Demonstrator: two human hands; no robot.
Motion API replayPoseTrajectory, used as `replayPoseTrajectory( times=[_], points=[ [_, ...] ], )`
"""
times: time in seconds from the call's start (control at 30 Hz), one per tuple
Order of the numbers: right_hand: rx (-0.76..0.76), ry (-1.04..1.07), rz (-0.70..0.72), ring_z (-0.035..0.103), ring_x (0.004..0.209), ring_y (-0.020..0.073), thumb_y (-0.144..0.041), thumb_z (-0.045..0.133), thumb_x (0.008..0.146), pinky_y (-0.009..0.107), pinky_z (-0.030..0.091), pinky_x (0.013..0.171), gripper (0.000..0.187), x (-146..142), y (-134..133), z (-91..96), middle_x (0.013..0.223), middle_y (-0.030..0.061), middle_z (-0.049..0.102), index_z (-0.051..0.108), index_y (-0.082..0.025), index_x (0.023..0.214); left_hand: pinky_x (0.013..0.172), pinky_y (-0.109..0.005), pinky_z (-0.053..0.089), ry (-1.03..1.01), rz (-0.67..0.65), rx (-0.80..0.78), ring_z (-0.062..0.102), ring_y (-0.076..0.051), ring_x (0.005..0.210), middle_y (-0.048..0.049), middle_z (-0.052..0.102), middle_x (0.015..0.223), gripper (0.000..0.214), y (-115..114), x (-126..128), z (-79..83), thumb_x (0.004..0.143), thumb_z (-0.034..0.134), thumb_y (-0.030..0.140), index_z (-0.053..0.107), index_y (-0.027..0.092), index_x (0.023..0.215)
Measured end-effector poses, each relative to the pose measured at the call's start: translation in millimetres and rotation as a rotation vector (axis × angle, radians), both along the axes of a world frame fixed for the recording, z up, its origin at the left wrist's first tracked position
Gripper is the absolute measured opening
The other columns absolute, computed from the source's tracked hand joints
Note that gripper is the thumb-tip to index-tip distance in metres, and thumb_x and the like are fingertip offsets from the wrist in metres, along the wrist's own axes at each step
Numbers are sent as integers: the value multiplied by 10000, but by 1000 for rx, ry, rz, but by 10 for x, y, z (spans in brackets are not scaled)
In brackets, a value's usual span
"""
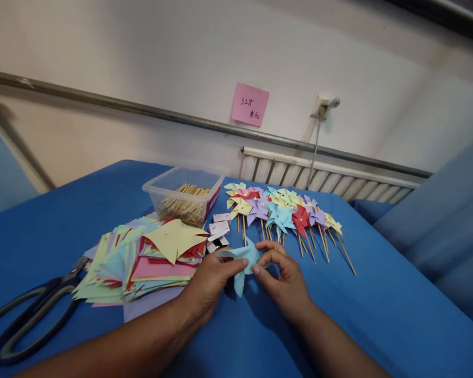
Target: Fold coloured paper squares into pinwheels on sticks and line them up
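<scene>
A light blue paper pinwheel (250,257), partly folded, is held between my two hands above the blue tabletop. My left hand (216,270) grips its left side, the thumb lying across the paper. On the other side, my right hand (278,273) pinches an edge with thumb and fingers. Just behind my left hand stand small pinkish-white boxes (219,229). To the left lies a pile of cut coloured paper (142,262) with a yellow star-shaped sheet (176,239) on top.
Scissors (43,310) with dark handles lie at the left. A clear plastic tub (173,189) of wooden sticks (189,202) stands behind the paper pile. Several finished pinwheels on sticks (281,215) lie at the back right. A radiator (327,178) and a metal rail run along the wall.
</scene>
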State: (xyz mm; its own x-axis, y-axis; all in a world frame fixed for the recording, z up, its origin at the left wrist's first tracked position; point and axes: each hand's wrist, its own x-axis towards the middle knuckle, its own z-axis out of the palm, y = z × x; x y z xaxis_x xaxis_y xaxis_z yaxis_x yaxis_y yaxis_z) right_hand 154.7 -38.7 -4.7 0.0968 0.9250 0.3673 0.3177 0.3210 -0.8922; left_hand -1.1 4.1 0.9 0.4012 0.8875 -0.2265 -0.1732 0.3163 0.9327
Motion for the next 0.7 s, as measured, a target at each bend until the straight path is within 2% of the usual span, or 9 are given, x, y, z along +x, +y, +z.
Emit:
replayPoseTrajectory(
  times=[0.1,0.37,0.7],
  points=[
    [-5,24,-19,561,1015,218,-187,640,763,379,374,917,120,-28,1,-2,1054,62,594,585,-188,657,414,-207,349,11,-12,11,488,-100,444,20,570,549,211,2,4,-10,690,705,302,652,136,808],
    [-15,71,-52,574,987,221,-183,631,756,368,383,898,123,-50,33,-33,1008,67,618,596,-184,638,455,-215,366,23,4,14,523,-112,499,-10,623,627,268,-1,5,-18,656,739,303,657,128,842],
    [-23,107,-33,566,991,227,-207,642,755,372,380,899,130,-51,25,-43,1009,71,619,597,-187,635,460,-207,375,35,-31,33,508,-101,487,5,621,588,202,-17,9,4,696,711,299,680,142,819]
  ],
)
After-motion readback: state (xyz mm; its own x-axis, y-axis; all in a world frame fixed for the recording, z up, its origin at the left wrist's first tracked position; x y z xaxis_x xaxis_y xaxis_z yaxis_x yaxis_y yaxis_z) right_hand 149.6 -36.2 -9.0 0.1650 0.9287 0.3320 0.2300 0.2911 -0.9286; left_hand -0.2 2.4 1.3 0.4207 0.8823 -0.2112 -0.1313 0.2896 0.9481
